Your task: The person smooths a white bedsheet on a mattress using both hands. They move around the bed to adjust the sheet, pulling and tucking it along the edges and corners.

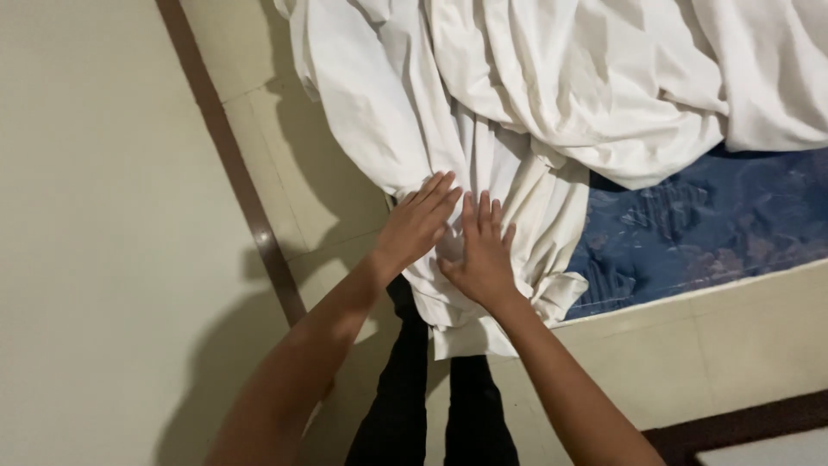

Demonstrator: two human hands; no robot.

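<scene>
A white bedsheet (552, 86) lies bunched over the corner of a mattress with a dark blue patterned cover (690, 233), and its folds hang down over the corner. My left hand (418, 220) rests flat on the hanging folds, fingers together and stretched out. Right beside it, my right hand (481, 250) presses flat on the same folds with fingers slightly spread. Neither hand grips the cloth. My legs in black trousers (431, 406) stand below the sheet's lower edge.
Pale floor tiles (285, 164) run along the bed's left side and below its near edge. A cream wall (95, 216) with a dark brown skirting strip (250, 207) stands on the left. Another dark strip (733, 427) shows at the bottom right.
</scene>
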